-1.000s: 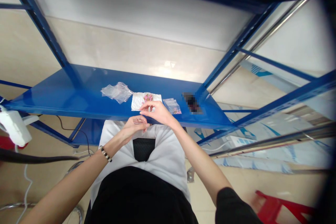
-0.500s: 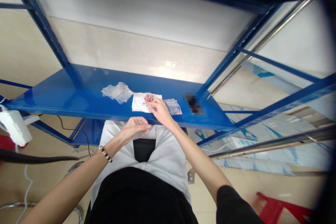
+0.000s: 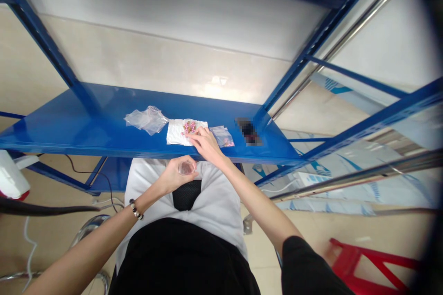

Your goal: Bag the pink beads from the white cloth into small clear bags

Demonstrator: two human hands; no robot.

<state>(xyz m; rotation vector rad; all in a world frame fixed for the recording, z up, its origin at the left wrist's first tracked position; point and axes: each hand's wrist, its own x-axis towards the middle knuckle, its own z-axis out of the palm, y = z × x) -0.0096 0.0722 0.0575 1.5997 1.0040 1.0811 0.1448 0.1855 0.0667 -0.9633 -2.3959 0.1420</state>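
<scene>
Just beyond the right hand lie pink pieces.

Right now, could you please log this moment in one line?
left hand: holds clear item; right hand: at pink pieces; pieces: on white sheet

The left hand is curled, the right hand stretched farther forward.

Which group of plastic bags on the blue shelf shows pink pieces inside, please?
The plastic bags beside the right hand; pink pieces show inside, unlike the pile farther left.
</scene>
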